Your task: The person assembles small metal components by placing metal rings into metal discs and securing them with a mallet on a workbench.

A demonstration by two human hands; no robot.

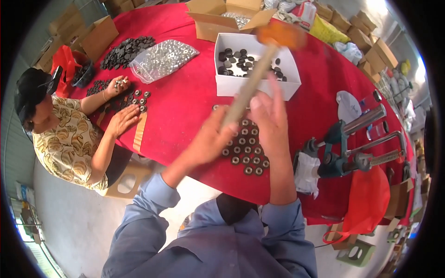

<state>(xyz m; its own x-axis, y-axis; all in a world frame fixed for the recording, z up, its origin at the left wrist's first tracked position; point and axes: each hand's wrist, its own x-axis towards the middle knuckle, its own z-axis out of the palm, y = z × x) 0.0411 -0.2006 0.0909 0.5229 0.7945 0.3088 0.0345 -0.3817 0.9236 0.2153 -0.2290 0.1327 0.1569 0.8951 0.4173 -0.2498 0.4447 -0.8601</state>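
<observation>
My left hand (211, 141) is closed around the wooden handle (254, 83) of a mallet. The mallet's orange head (280, 34), smeared by motion, is raised over the far side of a white box (257, 88). Close to the handle on its right, my right hand (270, 118) has its fingers stretched out and partly blurred; nothing shows in it. Beneath both hands, small round black pieces with metal centres (245, 150) lie in rows on the red tablecloth (185, 111). Plain black caps (238, 58) are scattered inside the white box.
At left, a seated person (65, 129) handles similar pieces. Beyond are a bag of metal parts (164, 58), a heap of black parts (125, 51) and a cardboard box (208, 25). A hand press (345, 148) stands at right, above a red bag (364, 201).
</observation>
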